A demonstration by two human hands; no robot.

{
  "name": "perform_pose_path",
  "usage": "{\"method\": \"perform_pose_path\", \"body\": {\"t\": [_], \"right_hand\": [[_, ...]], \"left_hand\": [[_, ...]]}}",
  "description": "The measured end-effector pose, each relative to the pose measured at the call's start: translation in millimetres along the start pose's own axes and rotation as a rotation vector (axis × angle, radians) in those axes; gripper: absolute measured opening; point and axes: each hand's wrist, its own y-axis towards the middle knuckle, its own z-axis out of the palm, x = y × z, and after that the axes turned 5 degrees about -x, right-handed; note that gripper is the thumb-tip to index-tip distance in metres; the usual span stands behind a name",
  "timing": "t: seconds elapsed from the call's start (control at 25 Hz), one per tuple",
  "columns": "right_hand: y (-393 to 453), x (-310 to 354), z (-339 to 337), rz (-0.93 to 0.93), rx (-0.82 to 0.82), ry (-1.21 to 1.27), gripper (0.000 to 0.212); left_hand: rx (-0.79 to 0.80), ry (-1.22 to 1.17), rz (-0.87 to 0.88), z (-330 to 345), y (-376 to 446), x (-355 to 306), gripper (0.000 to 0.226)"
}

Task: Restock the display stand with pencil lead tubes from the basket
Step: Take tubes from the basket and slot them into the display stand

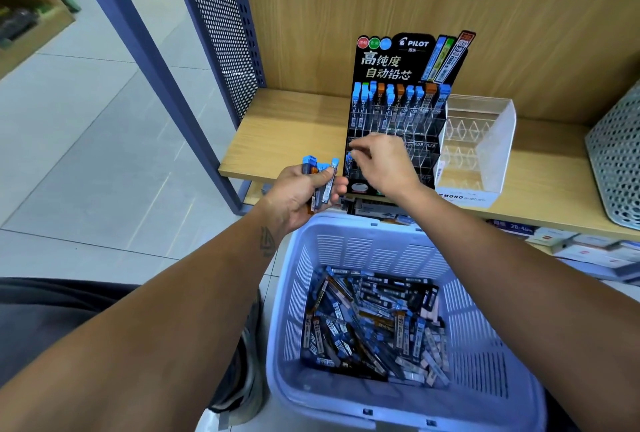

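A black Pilot display stand stands on the wooden shelf, its top row filled with blue- and orange-capped lead tubes; the lower clear slots look mostly bare. My left hand grips a small bunch of lead tubes just left of the stand's base. My right hand is at the stand's lower left rows, fingers pinching a blue-capped tube at a slot. Below, a pale blue plastic basket holds several loose tubes.
A clear acrylic organiser stands right of the stand, and a perforated metal bin at the far right. The wooden shelf has a blue perforated side panel. Boxed stock lies on the shelf below.
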Motion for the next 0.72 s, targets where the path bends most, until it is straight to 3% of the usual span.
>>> {"method": "perform_pose_path", "body": {"t": [0.08, 0.2, 0.32, 0.52, 0.72], "right_hand": [[-0.9, 3.2, -7.8, 0.141, 0.034, 0.219, 0.016], [-5.2, 10.4, -21.6, 0.332, 0.242, 0.573, 0.011], [-6.9, 11.0, -31.7, 0.387, 0.193, 0.659, 0.004], [0.6, -6.3, -37.9, 0.291, -0.082, 0.38, 0.005], [1.9, -2.4, -24.3, 0.108, -0.095, 0.181, 0.008]], "left_hand": [[0.015, 0.036, 0.001, 4.1, -2.2, -0.2, 0.008], [0.044, 0.076, 0.019, 15.2, -8.3, 0.0, 0.01], [0.047, 0.071, 0.025, 19.9, -11.6, -0.2, 0.013], [-0.148, 0.074, -0.01, 8.2, -3.5, 3.7, 0.019], [-0.15, 0.077, -0.002, 5.2, 5.7, 8.7, 0.016]]}}
